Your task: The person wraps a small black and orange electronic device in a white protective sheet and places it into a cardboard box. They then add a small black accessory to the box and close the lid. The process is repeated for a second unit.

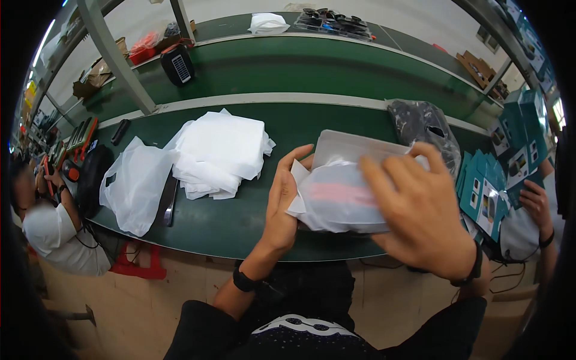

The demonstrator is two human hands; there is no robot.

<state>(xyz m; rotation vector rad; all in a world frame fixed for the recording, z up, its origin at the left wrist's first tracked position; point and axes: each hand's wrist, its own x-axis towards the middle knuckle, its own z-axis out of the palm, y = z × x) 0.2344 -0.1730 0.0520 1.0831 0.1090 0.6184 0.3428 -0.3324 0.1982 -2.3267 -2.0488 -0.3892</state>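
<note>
Between both hands I hold a flat white plastic bag (336,198) with something red and dark showing through it, just above the green table's (228,222) front edge. My left hand (282,201) grips the bag's left end, thumb on top. My right hand (420,210) is blurred and lies over the bag's right side, fingers spread on it. A light grey flat tray or box edge (354,144) shows behind the bag.
A stack of white bags (219,153) and a loose white bag (135,183) lie to the left. A dark item wrapped in clear plastic (423,123) and teal boxes (486,189) sit right. Other people work at the far left (51,228) and right (537,204).
</note>
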